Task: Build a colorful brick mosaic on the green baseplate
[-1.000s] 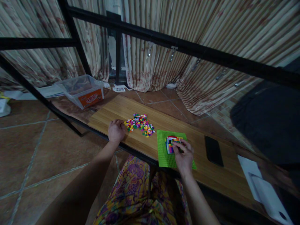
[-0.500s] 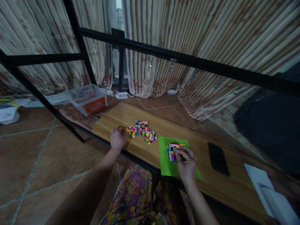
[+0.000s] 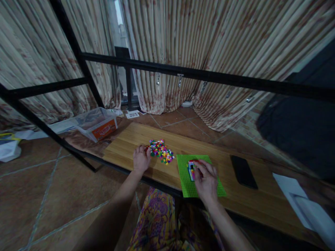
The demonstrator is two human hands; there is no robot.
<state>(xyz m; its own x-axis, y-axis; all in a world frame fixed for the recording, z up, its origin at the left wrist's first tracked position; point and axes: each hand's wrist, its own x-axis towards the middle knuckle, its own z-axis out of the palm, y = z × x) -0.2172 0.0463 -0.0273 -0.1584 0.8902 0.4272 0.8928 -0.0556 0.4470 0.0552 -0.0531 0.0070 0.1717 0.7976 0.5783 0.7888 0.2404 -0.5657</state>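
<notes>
A heap of small multicoloured toy bricks point(image 3: 163, 152) lies on the wooden board. At its left edge rests my left hand point(image 3: 141, 159), fingers apart and lightly bent, their tips among the bricks. To the right lies a green studded baseplate point(image 3: 185, 184). On it stands a low build of coloured bricks point(image 3: 192, 168), partly covered by my right hand point(image 3: 207, 179). The thumb and fingers of that hand are pinched together over the build; whatever is between them is too small and hidden to make out.
A black phone point(image 3: 243, 171) lies right of the baseplate on the wooden board point(image 3: 131, 139). A clear plastic box point(image 3: 98, 123) with an orange label stands at the far left. A black metal rail point(image 3: 162, 66) crosses above. White paper point(image 3: 293, 200) sits at the right end.
My left hand has shifted right, further into the edge of the brick heap, and its fingers have spread. My right hand remains over the build, covering more of it. The camera view has tilted slightly.
</notes>
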